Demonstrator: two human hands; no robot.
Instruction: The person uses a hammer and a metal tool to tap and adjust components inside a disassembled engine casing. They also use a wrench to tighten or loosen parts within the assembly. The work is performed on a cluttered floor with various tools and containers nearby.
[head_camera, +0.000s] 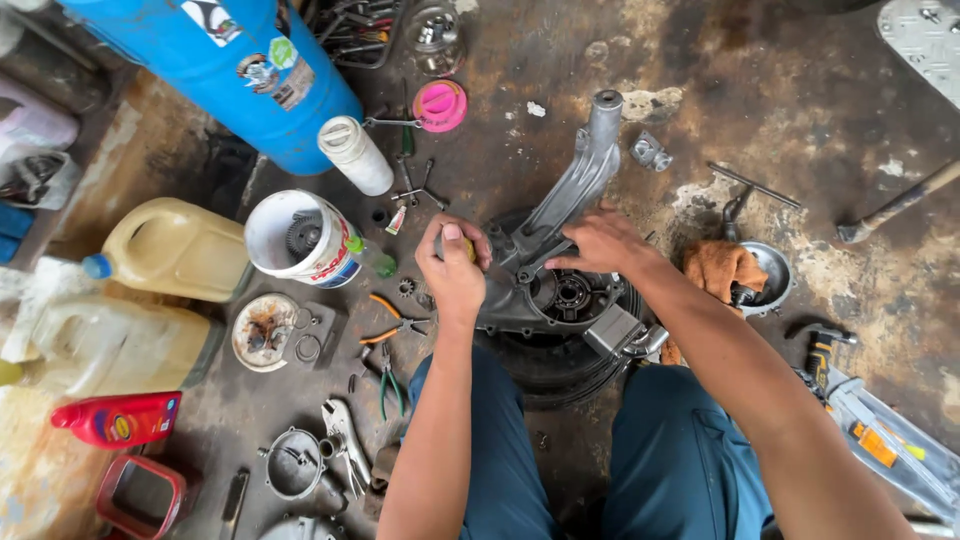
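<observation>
A grey metal engine casing with a long arm lies on a black tyre on the oily floor in front of me. My left hand is closed around a small yellowish-handled tool at the casing's left edge; most of the tool is hidden in the fist. On the casing's upper right rests my right hand, fingers spread beside the round bearing opening.
Pliers, green-handled cutters, a white bucket, a white tube, a pink lid, a blue barrel, yellow jugs, a red bottle, a metal bowl with orange rag and a hammer surround me.
</observation>
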